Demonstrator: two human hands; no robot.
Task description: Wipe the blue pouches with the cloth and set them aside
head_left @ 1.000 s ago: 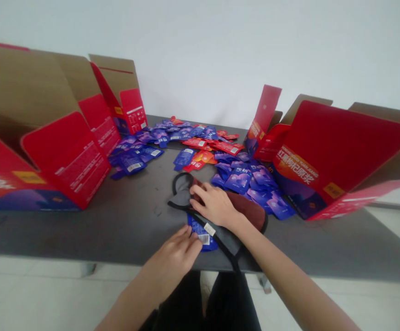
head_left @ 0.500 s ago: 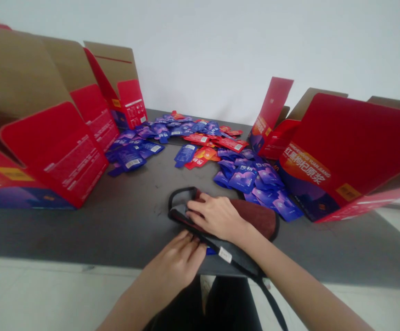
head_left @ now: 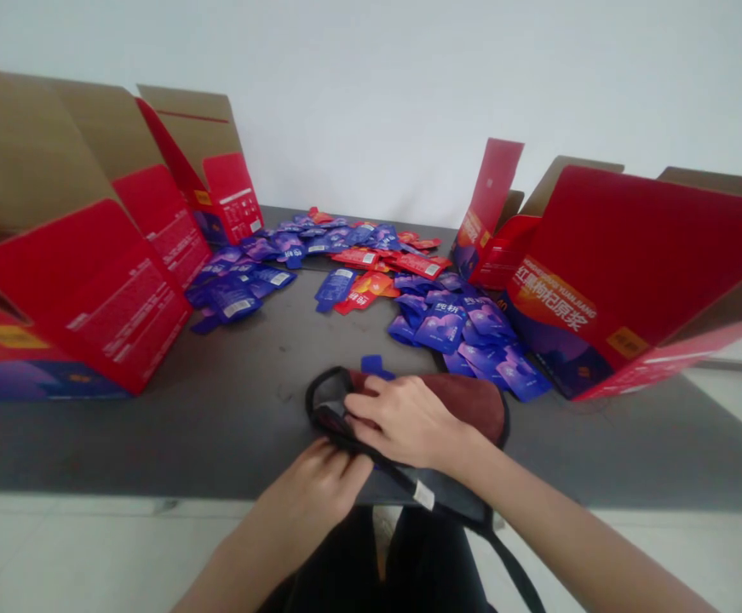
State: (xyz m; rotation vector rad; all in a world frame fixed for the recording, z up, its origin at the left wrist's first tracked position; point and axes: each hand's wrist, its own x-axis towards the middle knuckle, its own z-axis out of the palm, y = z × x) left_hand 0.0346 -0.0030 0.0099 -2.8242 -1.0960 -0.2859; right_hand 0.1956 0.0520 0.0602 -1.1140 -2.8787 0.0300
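A plain workroom, by the look of it

Through my feed I take this for a workroom, perhaps a small packing area; I can't tell which trade. A long grey table (head_left: pixel 243 366) runs along a white wall (head_left: pixel 371 111), above a pale tiled floor (head_left: pixel 83 545). Open printed boxes (head_left: pixel 575 264) stand at both sides, and heaps of loose blue and red pouches (head_left: pixel 444 323) lie between them.

A grey table (head_left: pixel 243 366) bears red cartons (head_left: pixel 99 298) left and right — blue and red sachets (head_left: pixel 444 323) between, mostly far — a brown cloth item (head_left: pixel 473 402) near.
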